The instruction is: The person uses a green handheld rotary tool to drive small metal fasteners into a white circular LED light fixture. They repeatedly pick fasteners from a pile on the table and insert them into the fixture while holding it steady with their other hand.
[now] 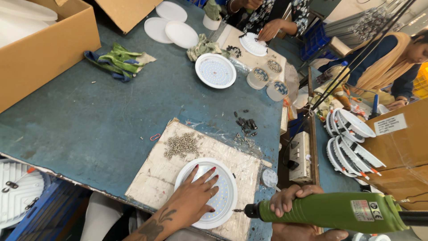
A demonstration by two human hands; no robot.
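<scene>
On the desk's (89,116) work board (156,174), left hand (196,196) lies open, flat upon the round LED downlight (225,201); right hand (290,201) clasps the green electric screwdriver (330,212); best kept square, pressing firmly.

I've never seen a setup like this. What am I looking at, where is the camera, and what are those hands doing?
There is no machine here: a person wears a camera on the head, looking down at their own hands over a blue worktable. The left hand lies flat on a round white lamp panel, which sits on a worn board beside a pile of small screws. The right hand grips a green power screwdriver, its tip pointing at the panel's rim. Farther off lie another panel, white discs, a cardboard box and other workers.
</scene>
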